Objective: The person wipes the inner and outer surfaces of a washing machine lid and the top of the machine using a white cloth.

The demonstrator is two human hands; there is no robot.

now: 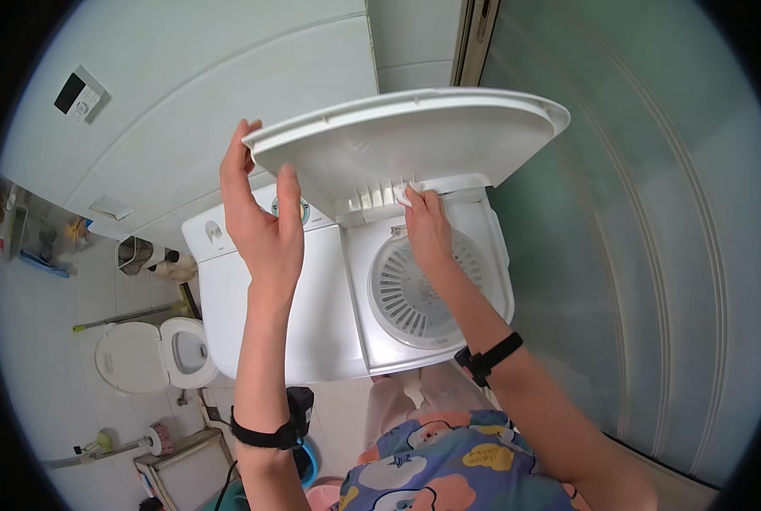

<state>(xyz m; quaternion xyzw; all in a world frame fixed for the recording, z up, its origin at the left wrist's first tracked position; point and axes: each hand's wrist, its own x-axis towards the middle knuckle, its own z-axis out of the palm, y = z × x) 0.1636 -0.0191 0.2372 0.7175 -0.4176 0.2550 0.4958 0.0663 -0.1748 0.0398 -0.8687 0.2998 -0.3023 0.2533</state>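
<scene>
A twin-tub washing machine (278,326) stands before me, its spin-side lid (418,144) raised. My left hand (259,204) grips the lid's left corner, fingers behind it and thumb in front. Pinched in my right hand (428,223) is a small white cloth or tissue (404,195). It presses against the ribs (374,197) at the lid's base, near the hinge. Below that hand lies a round slotted spin cover (399,300), partly hidden by my right forearm. The wash-side lid on the left is down. A control knob (304,211) shows behind my left thumb.
A frosted sliding door (585,287) rises close on the right. Tiled wall (278,83) backs the machine. To the left are a toilet (185,348) with its lid raised, a squeegee (190,301) and a round brush (158,439). A blue basin (310,463) sits on the floor.
</scene>
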